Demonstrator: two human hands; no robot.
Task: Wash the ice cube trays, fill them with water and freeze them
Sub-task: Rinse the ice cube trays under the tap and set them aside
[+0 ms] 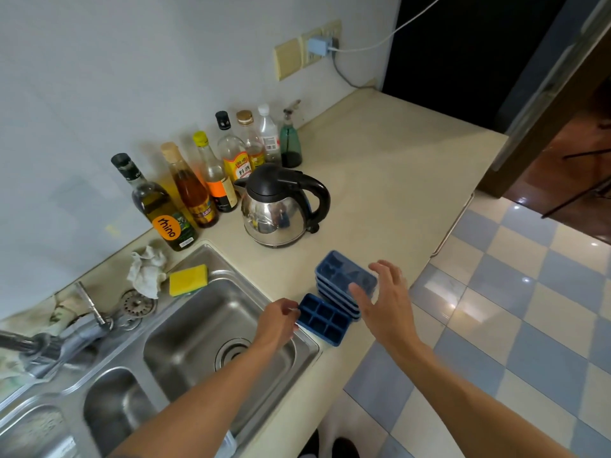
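Pinching the near short edge of a single blue plastic ice cube tray (325, 320), the left hand (279, 320) is seen with finger and thumb curled on that rim. The tray lies flat on the cream countertop (380, 193), immediately right of this hand. Its long axis runs away from the fingertips to the right and slightly toward the person.

A stack of blue ice cube trays (340, 272) sits just beyond the single tray, seemingly touching it, with its long axis laid the same way. The right hand (386, 302) is held over the stack's right end, fingers straight and spread wide. Whether they touch the top tray cannot be told.

The stainless steel sink basin (198, 319) lies directly left of and below the left wrist, so the left hand is judged the nearer for carrying a tray to the wash. A short pull leftward along the tray's length would seem to bring it over the rim.

Well beyond both hands, a dark glass oil bottle (158, 206) carries an orange round label that appears to read "rhino". A clear bottle with a yellow label (236, 166) shows the Chinese characters 料酒. No other writing can be read.
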